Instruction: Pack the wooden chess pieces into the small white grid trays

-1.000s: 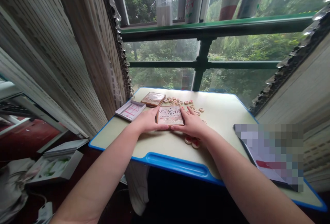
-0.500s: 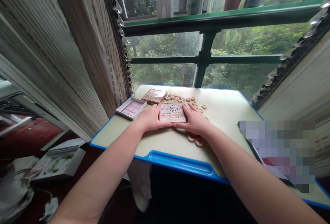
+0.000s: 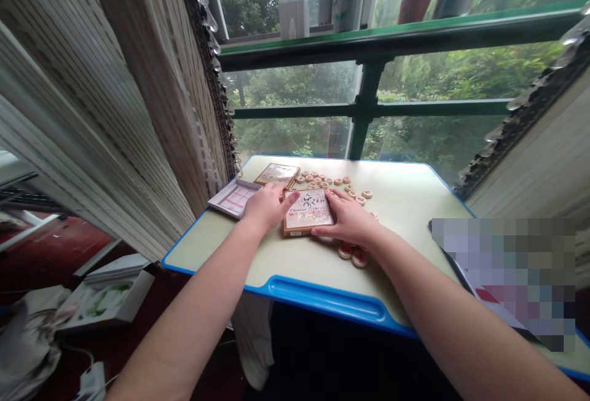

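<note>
A flat wooden chess box (image 3: pixel 307 213) with printed lettering lies on the cream table (image 3: pixel 405 204) with a blue rim. My right hand (image 3: pixel 349 219) grips its right edge, thumb at the front corner. My left hand (image 3: pixel 266 206) rests at its left side, fingers reaching over the box's top left corner. Round wooden chess pieces (image 3: pixel 329 182) are scattered behind the box, and two red-marked ones (image 3: pixel 353 255) lie by my right wrist.
A second wooden box part (image 3: pixel 276 175) and a white grid tray (image 3: pixel 234 197) sit at the table's left rear. Bamboo blinds hang at left, a window with cans on its ledge is ahead. Papers lie at right, clutter on the floor at left.
My left hand shifted from the box's front left edge up to its top left corner. The box's near edge now looks lifted or tilted a little. My right hand stayed on the right edge.
</note>
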The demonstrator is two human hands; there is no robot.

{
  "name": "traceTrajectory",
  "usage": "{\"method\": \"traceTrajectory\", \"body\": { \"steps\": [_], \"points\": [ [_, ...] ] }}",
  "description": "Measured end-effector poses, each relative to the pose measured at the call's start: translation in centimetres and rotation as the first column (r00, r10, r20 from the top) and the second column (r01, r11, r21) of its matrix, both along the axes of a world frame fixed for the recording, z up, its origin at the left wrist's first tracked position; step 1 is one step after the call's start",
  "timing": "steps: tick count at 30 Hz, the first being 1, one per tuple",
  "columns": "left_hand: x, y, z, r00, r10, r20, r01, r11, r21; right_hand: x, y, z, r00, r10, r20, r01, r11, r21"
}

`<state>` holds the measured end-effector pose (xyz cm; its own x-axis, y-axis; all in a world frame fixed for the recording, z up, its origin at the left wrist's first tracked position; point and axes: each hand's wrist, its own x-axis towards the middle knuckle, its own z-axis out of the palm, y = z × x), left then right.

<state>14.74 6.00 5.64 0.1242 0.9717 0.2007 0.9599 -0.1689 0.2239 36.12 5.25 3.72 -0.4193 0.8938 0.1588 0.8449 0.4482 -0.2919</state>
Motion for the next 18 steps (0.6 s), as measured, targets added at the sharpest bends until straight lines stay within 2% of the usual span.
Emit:
{"method": "traceTrajectory", "body": {
  "steps": [3, 13, 18],
  "points": [
    [0.0, 0.1, -0.4, 0.999, -0.046, -0.015, 0.046, 0.999, -0.001, -0.3, -0.5, 0.3, 1.0, 0.015, 0.015, -0.015, 1.0, 0.012],
    [-0.3, 0.7, -1.1, 0.997, -0.067, -0.035, 0.067, 0.998, -0.01, -0.4, -1.3, 0.9, 0.998, 0.041, 0.038, -0.044, 0.996, 0.072],
    [0.0, 0.7, -1.1, 0.997, -0.057, -0.056, 0.056, 0.998, -0.016, -0.6, -1.2, 0.8, 0.997, 0.074, 0.023, -0.074, 0.997, -0.005]
  ]
}}
